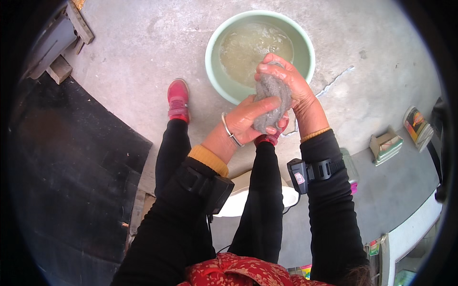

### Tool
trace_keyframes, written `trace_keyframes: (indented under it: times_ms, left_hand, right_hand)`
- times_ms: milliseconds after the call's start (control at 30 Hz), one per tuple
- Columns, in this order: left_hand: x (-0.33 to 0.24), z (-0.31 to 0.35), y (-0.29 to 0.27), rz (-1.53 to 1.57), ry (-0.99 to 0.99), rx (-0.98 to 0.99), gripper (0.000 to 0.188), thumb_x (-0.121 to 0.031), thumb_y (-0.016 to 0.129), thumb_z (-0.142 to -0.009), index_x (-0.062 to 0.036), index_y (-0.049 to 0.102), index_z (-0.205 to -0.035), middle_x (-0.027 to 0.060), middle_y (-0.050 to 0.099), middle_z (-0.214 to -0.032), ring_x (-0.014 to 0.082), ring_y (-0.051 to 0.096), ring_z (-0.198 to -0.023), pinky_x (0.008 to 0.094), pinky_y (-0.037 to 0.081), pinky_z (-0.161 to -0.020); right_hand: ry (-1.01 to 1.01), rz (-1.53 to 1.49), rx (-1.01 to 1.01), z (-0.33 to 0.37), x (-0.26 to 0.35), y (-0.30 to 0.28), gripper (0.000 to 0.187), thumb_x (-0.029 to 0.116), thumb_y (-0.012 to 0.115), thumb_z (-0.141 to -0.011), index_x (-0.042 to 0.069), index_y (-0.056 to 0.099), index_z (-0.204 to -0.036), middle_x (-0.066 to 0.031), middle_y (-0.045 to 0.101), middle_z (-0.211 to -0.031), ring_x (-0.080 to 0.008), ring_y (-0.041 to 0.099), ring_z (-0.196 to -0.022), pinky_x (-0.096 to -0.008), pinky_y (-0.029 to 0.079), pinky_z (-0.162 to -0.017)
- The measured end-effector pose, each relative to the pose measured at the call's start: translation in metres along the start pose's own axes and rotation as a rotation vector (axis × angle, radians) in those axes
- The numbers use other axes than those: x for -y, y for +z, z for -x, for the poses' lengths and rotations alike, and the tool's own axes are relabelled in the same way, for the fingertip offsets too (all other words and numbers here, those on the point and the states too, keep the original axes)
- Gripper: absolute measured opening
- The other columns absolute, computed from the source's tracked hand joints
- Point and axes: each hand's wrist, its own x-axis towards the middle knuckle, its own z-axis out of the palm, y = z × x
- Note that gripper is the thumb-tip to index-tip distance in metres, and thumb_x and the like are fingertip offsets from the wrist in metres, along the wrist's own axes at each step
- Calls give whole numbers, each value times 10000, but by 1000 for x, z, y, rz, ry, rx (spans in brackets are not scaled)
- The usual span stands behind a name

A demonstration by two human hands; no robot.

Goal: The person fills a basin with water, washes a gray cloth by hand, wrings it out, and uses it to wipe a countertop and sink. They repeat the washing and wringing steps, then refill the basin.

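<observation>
Between both hands I grip a wet, bunched-up grey cloth (pixel 274 97). My left hand (pixel 245 118) is closed round its lower end, the thumb lying across the front. At the upper end, my right hand (pixel 291 83) wraps its fingers over the top. Both hands look wet. They are over the near rim of a pale green basin (pixel 213 71), which stands on the floor. Cloudy, rippled water (pixel 255 45) lies in the basin, lower than the cloth.
A black sheet (pixel 76 167) covers the ground at left, with wooden blocks (pixel 59 69) above it. My pink shoes (pixel 178 99) stand near the basin. Small boxes (pixel 385 146) and a stacked bundle (pixel 418 127) sit at right. A white, rounded object (pixel 234 204) lies behind my legs.
</observation>
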Motion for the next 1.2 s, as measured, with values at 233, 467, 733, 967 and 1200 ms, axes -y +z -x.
trace_keyframes:
  times_ms: [233, 467, 733, 967, 1200]
  left_hand:
    - [-8, -20, 1, -746, -11, -467, 421, -258, 759, -797, 0, 567, -1070, 63, 613, -826, 141, 602, -722, 279, 476, -556]
    - [11, -36, -2, -1448, 202, -869, 541, -222, 735, -787, 8, 443, -1180, 179, 635, -956, 373, 648, -907, 434, 525, -758]
    - [5, -21, 1, -1580, 307, -794, 507, -175, 707, -792, -1, 432, -1181, 197, 628, -960, 403, 635, -898, 461, 516, -765]
    - [-1, 8, 15, -345, 103, -441, 350, -221, 676, -867, -13, 561, -1124, 96, 629, -865, 165, 608, -682, 271, 444, -458]
    - [31, 17, 27, 632, -77, 163, 493, -430, 520, -971, 7, 478, -1196, 95, 511, -882, 95, 478, -624, 192, 384, -448]
  right_hand:
    - [26, 403, -197, -6, 10, 16, 125, 105, 678, -776, 74, 585, -854, -50, 609, -788, -160, 590, -742, -319, 500, -638]
    - [-232, 900, -629, -14, -12, 30, 188, 99, 667, -754, 26, 569, -897, -131, 638, -803, -263, 602, -735, -362, 496, -730]
    - [-148, 311, -780, -10, -13, 46, 334, 239, 708, -864, 51, 554, -1092, -90, 583, -936, -180, 581, -821, -347, 495, -708]
    - [-62, -274, -67, 52, 12, 10, 964, 792, 340, -859, 53, 323, -1477, -296, 484, -1343, -419, 496, -1237, -512, 428, -1027]
    - [-209, -531, 178, 47, -29, 27, 1051, 916, 184, -752, 214, 241, -1533, -272, 369, -1473, -491, 405, -1308, -591, 413, -1013]
